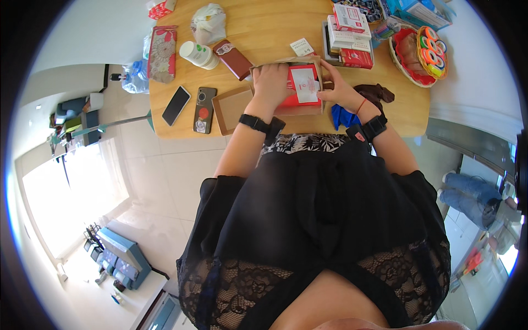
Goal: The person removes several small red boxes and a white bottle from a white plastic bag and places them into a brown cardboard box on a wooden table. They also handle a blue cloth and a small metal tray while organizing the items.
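An open cardboard box (pixel 293 111) stands near the table's front edge, with a red box with a white label (pixel 305 84) inside it. My left hand (pixel 271 82) reaches over the cardboard box's left side, its fingers bent down on the red box; whether it grips is hard to see. My right hand (pixel 340 88) holds the cardboard box's right wall, thumb towards the inside. Left of it lies a shallow cardboard lid or tray (pixel 234 108). A blue cloth (pixel 344 117) and a dark brown cloth (pixel 377 94) lie beside and beneath my right forearm.
Two phones (pixel 176 106) (pixel 205 110), a brown case (pixel 233 60), a white bottle (pixel 199 55), a plastic bag (pixel 208 24) and a patterned pouch (pixel 162 53) lie leftward. Right are a tray of small boxes (pixel 350 37) and a basket of tape rolls (pixel 432 53). A person's legs (pixel 470 198) show far right.
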Demonstrator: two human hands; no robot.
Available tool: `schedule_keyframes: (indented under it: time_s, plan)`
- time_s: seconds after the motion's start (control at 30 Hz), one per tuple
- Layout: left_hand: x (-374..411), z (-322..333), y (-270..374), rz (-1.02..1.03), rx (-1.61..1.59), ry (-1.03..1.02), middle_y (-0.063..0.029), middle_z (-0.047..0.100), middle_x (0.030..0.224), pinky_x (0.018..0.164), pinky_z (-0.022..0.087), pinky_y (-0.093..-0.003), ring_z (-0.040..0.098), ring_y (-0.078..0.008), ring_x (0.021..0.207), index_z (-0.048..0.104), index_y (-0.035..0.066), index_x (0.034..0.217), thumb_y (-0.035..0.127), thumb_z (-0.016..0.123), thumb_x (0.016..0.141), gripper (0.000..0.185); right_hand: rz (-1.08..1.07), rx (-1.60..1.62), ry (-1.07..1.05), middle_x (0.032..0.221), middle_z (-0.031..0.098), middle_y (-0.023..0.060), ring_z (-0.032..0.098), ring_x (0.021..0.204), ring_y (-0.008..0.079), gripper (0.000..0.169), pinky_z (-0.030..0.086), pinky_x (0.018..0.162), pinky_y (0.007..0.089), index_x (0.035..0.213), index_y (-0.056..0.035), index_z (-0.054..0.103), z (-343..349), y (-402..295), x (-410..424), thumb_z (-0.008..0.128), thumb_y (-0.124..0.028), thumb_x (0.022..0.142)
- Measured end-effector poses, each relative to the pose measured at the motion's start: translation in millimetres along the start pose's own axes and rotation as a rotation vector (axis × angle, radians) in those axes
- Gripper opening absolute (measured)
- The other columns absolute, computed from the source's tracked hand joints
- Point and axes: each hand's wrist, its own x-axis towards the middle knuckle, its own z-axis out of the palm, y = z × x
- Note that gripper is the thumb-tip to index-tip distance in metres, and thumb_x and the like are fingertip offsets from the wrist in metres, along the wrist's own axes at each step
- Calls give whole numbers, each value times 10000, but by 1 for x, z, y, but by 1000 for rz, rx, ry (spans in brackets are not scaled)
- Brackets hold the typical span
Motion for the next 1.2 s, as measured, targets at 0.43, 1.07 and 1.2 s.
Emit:
schedule_keyframes:
  time_s: [0.43, 1.07, 1.2]
  plan:
    - [-5, -11, -5, 6, -71, -60, -142, 598, 1162, 940, 410, -451, 536, -329, 1127, 553, 109, 1198, 306, 746, 706, 564, -37, -113, -28, 1174, 484, 137, 494, 1100, 244, 956, 412, 959, 366, 1509, -199, 137, -12, -1, 10, 712, -161, 746]
    - [-34, 12, -72, -399, -641, 171, -204, 635, 1091, 877, 473, -405, 600, -371, 1014, 522, 73, 1236, 262, 579, 856, 428, 238, 315, -128, 1391, 377, 117, 461, 1223, 300, 945, 419, 953, 533, 1499, -249, 54, -13, 13, 21, 694, -381, 815]
    - [-37, -14, -73, -444, -586, 214, -169, 642, 1091, 853, 480, -397, 599, -343, 1026, 571, 105, 1197, 150, 495, 889, 321, 338, 105, -169, 1315, 452, 127, 494, 1193, 277, 812, 440, 949, 468, 1446, -131, 231, -18, -3, 17, 647, -485, 845]
